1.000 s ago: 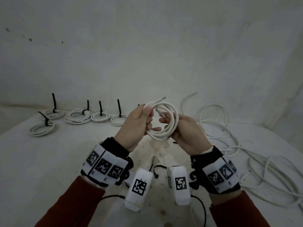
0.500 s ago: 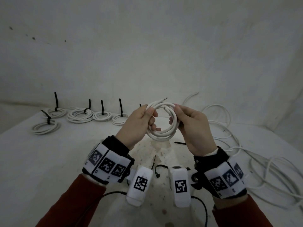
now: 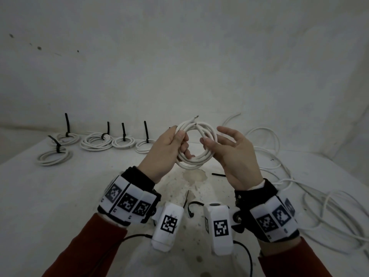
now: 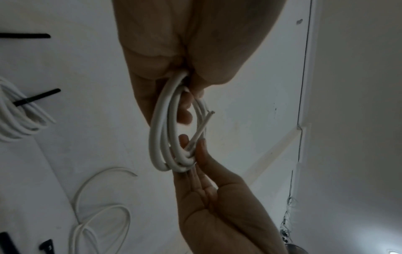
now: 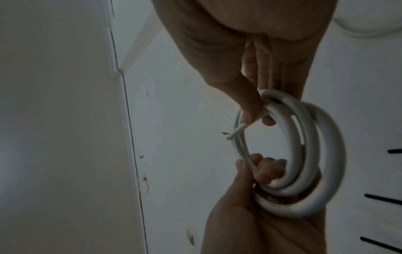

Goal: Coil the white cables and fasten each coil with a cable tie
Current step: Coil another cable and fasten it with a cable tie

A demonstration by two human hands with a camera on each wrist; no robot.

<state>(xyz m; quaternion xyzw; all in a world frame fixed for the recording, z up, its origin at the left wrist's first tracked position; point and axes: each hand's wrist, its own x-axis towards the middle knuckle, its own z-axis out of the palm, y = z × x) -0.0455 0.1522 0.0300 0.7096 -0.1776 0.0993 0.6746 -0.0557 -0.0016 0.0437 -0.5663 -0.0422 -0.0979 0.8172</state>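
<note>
A small coil of white cable (image 3: 190, 166) hangs in the air between both hands above the table's middle. My left hand (image 3: 180, 141) grips its left side, fingers curled through the loop and thumb on top. On the right side, my right hand (image 3: 207, 141) pinches the strands with thumb and a finger while the other fingers spread out. Two cut cable ends (image 3: 194, 119) stick out at the top. In the left wrist view the coil (image 4: 157, 137) runs from my left hand down to the right fingertips (image 4: 201, 149). The right wrist view has the coil (image 5: 331, 154) edge-on.
Several tied coils (image 3: 95, 141) with upright black cable ties line the back left of the white table (image 3: 60, 196). A tangle of loose white cable (image 3: 319, 206) covers the right side. Loose black ties (image 3: 218, 174) lie below the hands near a stain.
My right hand has loosened from a full grasp over the coil's right side to a thumb-and-finger pinch with the other fingers spread. The left hand keeps its grip.
</note>
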